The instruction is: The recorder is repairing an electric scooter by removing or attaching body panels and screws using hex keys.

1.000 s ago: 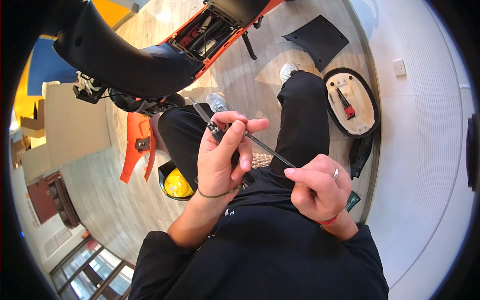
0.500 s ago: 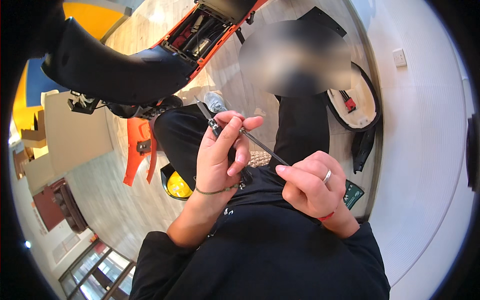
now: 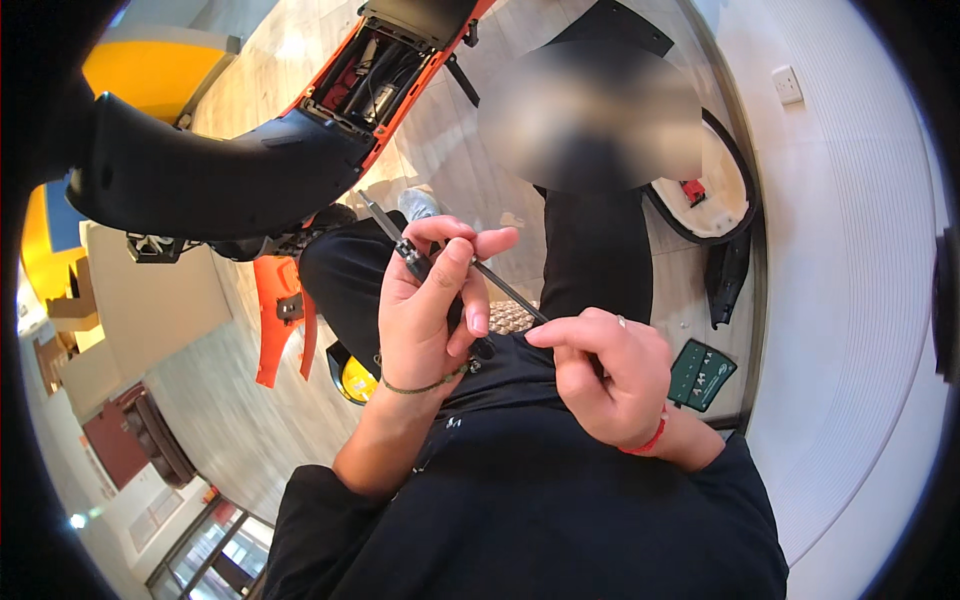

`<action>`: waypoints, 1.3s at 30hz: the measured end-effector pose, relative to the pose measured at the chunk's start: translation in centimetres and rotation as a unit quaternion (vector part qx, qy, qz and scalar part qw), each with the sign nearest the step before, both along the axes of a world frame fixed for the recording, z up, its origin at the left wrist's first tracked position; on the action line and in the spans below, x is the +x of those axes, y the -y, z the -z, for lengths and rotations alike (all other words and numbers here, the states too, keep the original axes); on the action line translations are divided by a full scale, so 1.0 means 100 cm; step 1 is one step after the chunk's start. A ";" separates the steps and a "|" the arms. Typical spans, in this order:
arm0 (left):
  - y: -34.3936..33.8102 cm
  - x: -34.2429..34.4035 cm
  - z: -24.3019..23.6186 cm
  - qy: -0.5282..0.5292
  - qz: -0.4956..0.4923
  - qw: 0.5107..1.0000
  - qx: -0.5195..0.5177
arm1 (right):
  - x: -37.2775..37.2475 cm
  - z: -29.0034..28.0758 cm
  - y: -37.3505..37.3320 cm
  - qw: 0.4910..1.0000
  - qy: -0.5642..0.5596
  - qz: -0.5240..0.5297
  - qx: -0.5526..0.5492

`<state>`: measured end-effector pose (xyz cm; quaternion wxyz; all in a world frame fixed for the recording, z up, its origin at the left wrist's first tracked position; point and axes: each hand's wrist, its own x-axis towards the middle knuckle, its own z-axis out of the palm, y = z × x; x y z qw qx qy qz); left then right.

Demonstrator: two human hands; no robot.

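Observation:
My left hand (image 3: 425, 290) is closed around a screwdriver (image 3: 405, 250) with a black handle, its metal shaft pointing up and left. A thin dark rod (image 3: 512, 292) also runs out from between the fingers of that hand, slanting down to the right. At the rod's lower end my right hand (image 3: 610, 375) is closed, thumb and forefinger pinching it. Both hands are raised in front of my body, above my lap. The ends of the rod are hidden by the fingers.
A part-dismantled scooter (image 3: 225, 175) stands ahead on the left, its inner compartment uncovered. Nearby lie an orange panel (image 3: 275, 330) and a yellow-and-black container (image 3: 357, 378). To the right are an upturned scooter seat (image 3: 735, 215), a dark green case (image 3: 703, 375) and a white wall (image 3: 830, 250).
The whole view has shifted a little, showing more of the green case. My right hand has moved slightly left, towards my left hand along the rod. Both hands keep their hold.

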<state>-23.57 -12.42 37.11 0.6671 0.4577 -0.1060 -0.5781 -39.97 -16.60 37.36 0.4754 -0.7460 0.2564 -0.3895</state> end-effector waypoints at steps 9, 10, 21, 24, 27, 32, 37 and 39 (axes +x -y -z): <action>0.010 -0.001 0.003 0.048 0.025 0.998 0.038 | 0.002 0.003 -0.005 0.829 0.158 -0.081 0.530; 0.012 0.001 0.002 0.082 0.008 0.994 0.076 | -0.002 0.005 -0.002 0.829 0.142 -0.090 0.533; 0.023 0.031 0.064 0.047 0.037 0.974 0.218 | -0.189 0.274 0.109 0.825 -0.342 0.376 0.247; 0.032 0.028 0.077 0.008 0.058 0.957 0.285 | -0.215 0.339 0.140 0.802 -0.419 0.361 0.224; 0.038 0.034 0.091 0.003 0.050 0.944 0.326 | -0.207 0.382 0.174 0.740 -0.554 0.335 0.184; 0.056 0.038 0.103 0.010 0.014 0.925 0.380 | -0.206 0.425 0.214 0.712 -0.619 0.293 0.153; 0.078 0.024 0.103 0.041 0.038 0.942 0.330 | -0.206 0.419 0.226 0.705 -0.669 0.226 0.066; 0.079 0.017 0.097 0.035 0.036 0.950 0.307 | -0.210 0.405 0.223 0.731 -0.651 0.145 0.142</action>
